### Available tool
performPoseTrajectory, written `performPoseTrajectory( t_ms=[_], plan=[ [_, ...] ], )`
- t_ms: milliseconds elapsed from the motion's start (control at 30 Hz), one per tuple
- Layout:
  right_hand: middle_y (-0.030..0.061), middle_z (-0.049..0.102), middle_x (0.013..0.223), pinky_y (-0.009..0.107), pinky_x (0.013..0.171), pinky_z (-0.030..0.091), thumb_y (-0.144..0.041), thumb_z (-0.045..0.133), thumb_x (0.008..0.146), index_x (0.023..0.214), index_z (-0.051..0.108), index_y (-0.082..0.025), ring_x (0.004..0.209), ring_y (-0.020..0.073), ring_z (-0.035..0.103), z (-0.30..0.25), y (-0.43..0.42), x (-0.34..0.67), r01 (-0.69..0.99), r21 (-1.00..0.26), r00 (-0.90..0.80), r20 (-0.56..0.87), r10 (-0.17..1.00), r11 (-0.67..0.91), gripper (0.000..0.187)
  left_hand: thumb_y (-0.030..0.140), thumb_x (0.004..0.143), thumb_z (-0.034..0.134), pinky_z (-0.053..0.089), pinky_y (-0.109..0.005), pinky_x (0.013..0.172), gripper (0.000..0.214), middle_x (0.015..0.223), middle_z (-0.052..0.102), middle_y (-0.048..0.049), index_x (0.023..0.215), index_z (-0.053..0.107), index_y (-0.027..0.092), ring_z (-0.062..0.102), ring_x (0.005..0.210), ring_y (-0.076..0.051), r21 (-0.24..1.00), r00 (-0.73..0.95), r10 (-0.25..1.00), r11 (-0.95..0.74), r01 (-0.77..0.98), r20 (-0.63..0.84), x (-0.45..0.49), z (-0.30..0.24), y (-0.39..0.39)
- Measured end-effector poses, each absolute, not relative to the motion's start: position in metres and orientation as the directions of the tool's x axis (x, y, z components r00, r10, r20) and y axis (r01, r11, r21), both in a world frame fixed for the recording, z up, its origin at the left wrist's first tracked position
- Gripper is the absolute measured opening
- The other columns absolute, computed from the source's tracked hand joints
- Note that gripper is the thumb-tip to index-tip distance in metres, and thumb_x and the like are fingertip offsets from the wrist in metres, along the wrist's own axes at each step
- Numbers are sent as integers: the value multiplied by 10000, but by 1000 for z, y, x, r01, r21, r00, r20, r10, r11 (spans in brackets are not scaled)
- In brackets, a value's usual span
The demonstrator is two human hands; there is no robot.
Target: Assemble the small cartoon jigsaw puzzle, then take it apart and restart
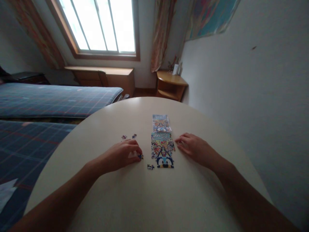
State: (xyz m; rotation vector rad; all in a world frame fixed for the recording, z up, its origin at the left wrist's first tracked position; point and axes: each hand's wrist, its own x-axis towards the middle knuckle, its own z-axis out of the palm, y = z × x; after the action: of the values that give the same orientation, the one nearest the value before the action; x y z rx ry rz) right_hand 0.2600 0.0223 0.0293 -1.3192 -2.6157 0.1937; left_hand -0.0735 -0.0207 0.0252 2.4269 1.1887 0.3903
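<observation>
A partly joined jigsaw puzzle [162,145] lies flat on the pale round table, with a blue cartoon dog's face at its near end. My left hand [118,155] is to its left, thumb and fingertips closed on a small dark puzzle piece [140,157]. To the right of the puzzle rests my right hand [195,149], its fingers bent and drawn together close to the puzzle's edge. Whatever is under those fingers is too small to make out. Just beyond the puzzle sits a printed reference picture [161,123] with a matching design.
Loose pieces lie around my left hand: one piece [124,137] and another piece [134,136] beyond it, and a separate piece [150,167] by the puzzle's lower left corner. The round table [135,199] stands between a bed [60,100] and a white wall [241,93].
</observation>
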Motion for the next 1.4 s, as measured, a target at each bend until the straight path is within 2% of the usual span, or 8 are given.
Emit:
performPoseTrajectory(
  t_ms=[233,433,633,833,967,1067,1167,1400],
  plan=[
    [94,679,1031,342,810,528,-268,493,946,1006,698,-200,898,211,663,29,23,261,809,-205,-538,122,834,552,224,304,868,645,469,-275,747,106,944,649,-23,928,682,224,602,828,-166,510,591,805,-528,679,48,-74,23,-21],
    [80,679,1032,383,856,508,-274,560,925,1030,689,-214,939,226,643,34,15,246,799,-226,-514,224,828,557,177,241,860,644,466,-263,718,63,871,666,-14,912,661,209,607,770,-153,544,586,808,-521,658,66,-67,24,-22],
    [63,695,1004,376,866,469,-262,593,924,991,692,-229,952,205,634,27,-4,213,664,-365,-571,317,757,653,124,259,939,561,480,-270,802,141,920,675,-40,887,678,200,614,855,-156,587,642,756,-580,564,131,-59,25,-23],
    [51,710,1010,374,903,425,-294,642,895,976,691,-234,1004,210,621,19,-20,195,529,-377,-683,343,645,760,111,272,966,527,488,-275,810,194,936,680,-54,966,713,214,629,861,-154,598,658,731,-614,515,184,-52,25,-28],
    [21,702,987,362,922,389,-335,628,911,962,716,-274,981,194,604,17,-22,194,434,-323,-787,318,529,841,118,233,960,521,488,-276,793,192,936,686,-36,1030,700,231,631,836,-149,575,614,766,-595,562,192,-49,23,-30],
    [7,689,976,348,914,378,-346,566,950,1008,714,-300,963,185,581,20,-21,197,379,-241,-851,288,438,894,166,259,933,583,478,-295,812,116,879,700,-15,957,690,222,631,820,-158,540,595,778,-596,594,203,-46,21,-30],
    [10,676,989,343,909,376,-354,515,977,1053,702,-309,953,182,567,24,-20,200,372,-181,-873,266,410,910,207,263,923,613,462,-303,845,96,869,720,-1,884,691,223,638,834,-160,541,610,764,-611,578,212,-42,19,-29],
    [30,660,1000,339,880,375,-353,458,1002,1103,683,-306,919,173,558,30,-19,202,336,-86,-913,215,347,938,251,290,937,607,441,-311,837,129,887,736,-5,915,721,236,626,850,-173,516,634,746,-632,578,204,-35,14,-26]
  ],
)
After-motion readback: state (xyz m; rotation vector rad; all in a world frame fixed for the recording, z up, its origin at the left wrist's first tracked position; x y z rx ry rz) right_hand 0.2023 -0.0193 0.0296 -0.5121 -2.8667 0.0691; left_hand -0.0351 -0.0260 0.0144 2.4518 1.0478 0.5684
